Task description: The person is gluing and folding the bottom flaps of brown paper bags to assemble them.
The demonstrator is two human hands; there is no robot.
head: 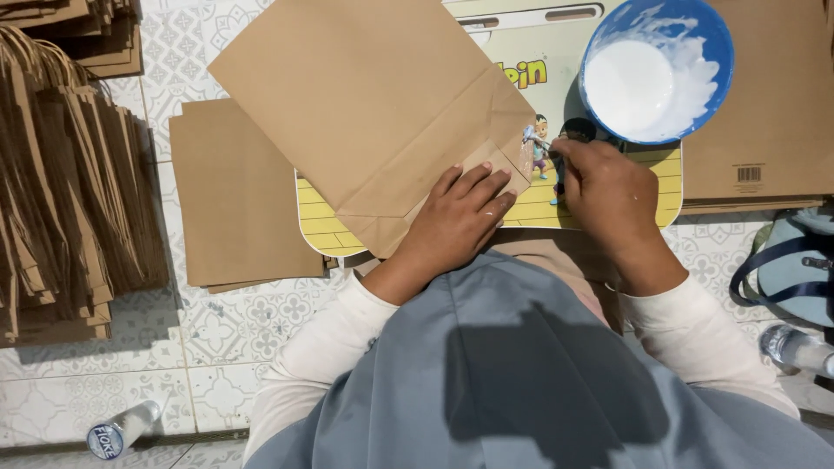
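Gluing step, I judge: left hand [460, 217] flat, fingers released, pinning the folded brown paper bag [373, 113]; right hand [608, 195] fingers clenched on a small dark applicator [560, 169] beside the blue bowl of white glue [656, 69]; next calls for an even stroke along the flap.

- A paper bag [365, 104] lies flat on a small lap table [599, 204], overhanging its left and far edges.
- The left hand [456, 221] presses on the bag's near folded end.
- The right hand [608, 195] rests on the table just right of that fold, below a bowl [658, 69] that stands at the table's far right.
- Glue [630, 82] sits in the bowl.
- A stack of flat bags [234, 200] lies on the floor left of the table, partly under the bag.
- Further left lies a pile of bags with handles [61, 191].
- A cardboard sheet [773, 113] lies right of the bowl.
- A bottle [122, 427] lies on the floor at the near left.
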